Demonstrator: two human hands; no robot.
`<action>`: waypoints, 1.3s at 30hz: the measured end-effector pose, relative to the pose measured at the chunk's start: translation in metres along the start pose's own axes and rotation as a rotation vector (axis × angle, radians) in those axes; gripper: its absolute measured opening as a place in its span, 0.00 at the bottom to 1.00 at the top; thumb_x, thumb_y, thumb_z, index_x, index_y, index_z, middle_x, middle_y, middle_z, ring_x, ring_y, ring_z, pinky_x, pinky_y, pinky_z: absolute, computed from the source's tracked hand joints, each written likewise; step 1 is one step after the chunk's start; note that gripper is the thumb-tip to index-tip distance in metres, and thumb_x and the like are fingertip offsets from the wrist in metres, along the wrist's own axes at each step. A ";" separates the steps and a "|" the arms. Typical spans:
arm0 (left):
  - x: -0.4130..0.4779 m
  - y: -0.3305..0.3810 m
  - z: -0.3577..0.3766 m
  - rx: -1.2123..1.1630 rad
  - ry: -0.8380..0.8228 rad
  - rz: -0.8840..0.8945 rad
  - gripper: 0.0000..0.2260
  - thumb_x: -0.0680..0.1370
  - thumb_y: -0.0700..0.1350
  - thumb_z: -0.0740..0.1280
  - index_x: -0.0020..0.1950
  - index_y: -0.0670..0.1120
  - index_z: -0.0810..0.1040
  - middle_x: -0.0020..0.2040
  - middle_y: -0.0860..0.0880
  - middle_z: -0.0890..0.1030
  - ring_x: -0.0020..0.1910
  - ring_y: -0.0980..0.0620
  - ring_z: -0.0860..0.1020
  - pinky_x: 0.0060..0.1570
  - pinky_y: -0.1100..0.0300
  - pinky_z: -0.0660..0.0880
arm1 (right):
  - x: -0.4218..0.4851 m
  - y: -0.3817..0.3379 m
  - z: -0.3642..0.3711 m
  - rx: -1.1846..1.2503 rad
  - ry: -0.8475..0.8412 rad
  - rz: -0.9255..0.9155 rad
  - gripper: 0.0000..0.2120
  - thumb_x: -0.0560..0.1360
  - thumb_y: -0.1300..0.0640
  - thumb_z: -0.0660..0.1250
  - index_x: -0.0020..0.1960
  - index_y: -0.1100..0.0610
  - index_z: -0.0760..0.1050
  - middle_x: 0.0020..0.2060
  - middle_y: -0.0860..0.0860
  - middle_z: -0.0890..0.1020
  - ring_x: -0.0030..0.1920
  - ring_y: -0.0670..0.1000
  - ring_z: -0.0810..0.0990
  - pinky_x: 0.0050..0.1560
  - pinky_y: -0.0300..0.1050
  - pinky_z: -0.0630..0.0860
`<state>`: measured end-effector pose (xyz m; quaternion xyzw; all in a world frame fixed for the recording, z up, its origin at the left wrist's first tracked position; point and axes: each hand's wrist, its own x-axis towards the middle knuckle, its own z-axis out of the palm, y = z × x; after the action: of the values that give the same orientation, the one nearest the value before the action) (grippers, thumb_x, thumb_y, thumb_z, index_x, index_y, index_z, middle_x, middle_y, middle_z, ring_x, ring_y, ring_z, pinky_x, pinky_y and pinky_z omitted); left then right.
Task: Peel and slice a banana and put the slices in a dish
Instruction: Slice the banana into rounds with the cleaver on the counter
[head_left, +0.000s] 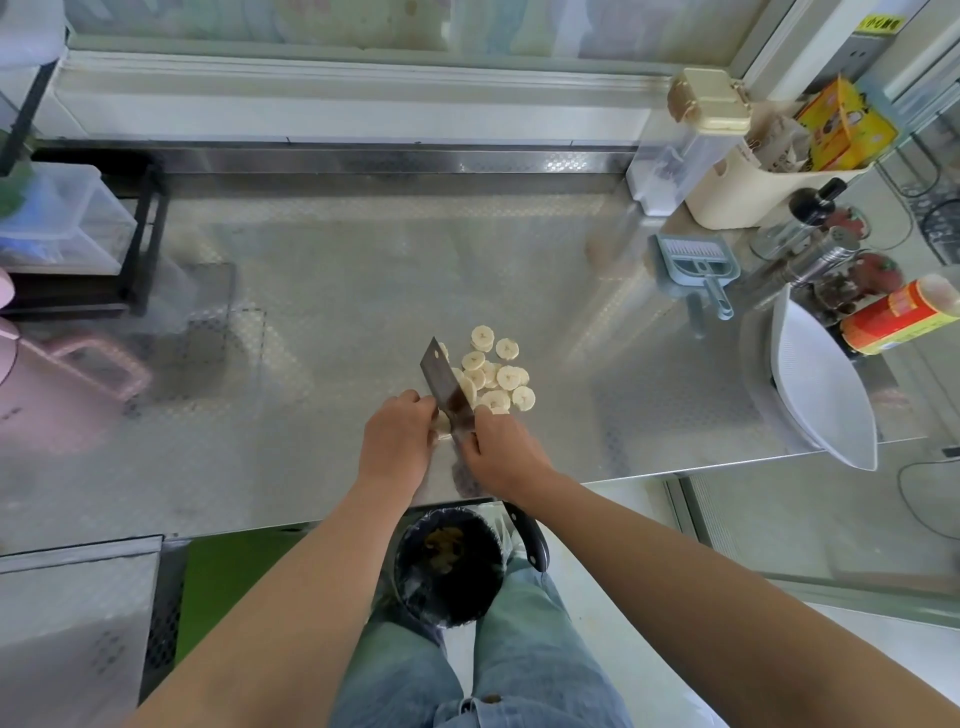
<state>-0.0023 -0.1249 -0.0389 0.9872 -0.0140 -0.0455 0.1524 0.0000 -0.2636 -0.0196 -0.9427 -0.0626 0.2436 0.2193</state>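
Note:
Several pale banana slices lie in a loose pile on the steel counter. Just left of the pile a cleaver stands with its blade edge down. My right hand grips the cleaver close behind the blade, and the dark handle end sticks out under my wrist. On the blade's left side my left hand curls its fingers round a short remaining piece of banana, mostly hidden by the hand. A white oval dish sits tilted at the counter's right edge, with no slices in it.
A black bin lined with a bag stands on the floor below the counter edge, between my knees. A blue brush and dustpan, jars, bottles and a cream caddy crowd the right rear. A pink jug and a rack with tubs stand on the left.

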 end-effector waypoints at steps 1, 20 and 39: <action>0.000 0.000 0.000 -0.008 0.002 -0.001 0.02 0.73 0.41 0.68 0.45 0.43 0.78 0.42 0.46 0.77 0.41 0.46 0.75 0.36 0.59 0.65 | 0.001 0.000 0.002 0.003 -0.006 0.007 0.11 0.80 0.51 0.56 0.44 0.58 0.65 0.36 0.54 0.72 0.37 0.57 0.72 0.36 0.47 0.65; 0.001 -0.002 0.000 0.046 -0.050 0.024 0.04 0.73 0.40 0.66 0.47 0.42 0.77 0.44 0.44 0.76 0.43 0.44 0.75 0.37 0.55 0.67 | -0.004 0.002 -0.013 0.006 0.064 -0.063 0.09 0.78 0.56 0.56 0.41 0.58 0.63 0.31 0.52 0.68 0.34 0.55 0.69 0.29 0.45 0.59; -0.001 -0.001 0.000 0.006 -0.005 0.010 0.04 0.73 0.40 0.69 0.47 0.42 0.78 0.43 0.45 0.78 0.42 0.45 0.75 0.38 0.57 0.68 | 0.002 -0.001 -0.001 -0.025 0.004 -0.021 0.10 0.80 0.52 0.56 0.43 0.57 0.64 0.33 0.52 0.70 0.36 0.55 0.71 0.33 0.44 0.62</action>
<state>-0.0028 -0.1236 -0.0392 0.9874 -0.0193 -0.0472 0.1497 0.0025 -0.2629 -0.0197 -0.9451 -0.0753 0.2384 0.2102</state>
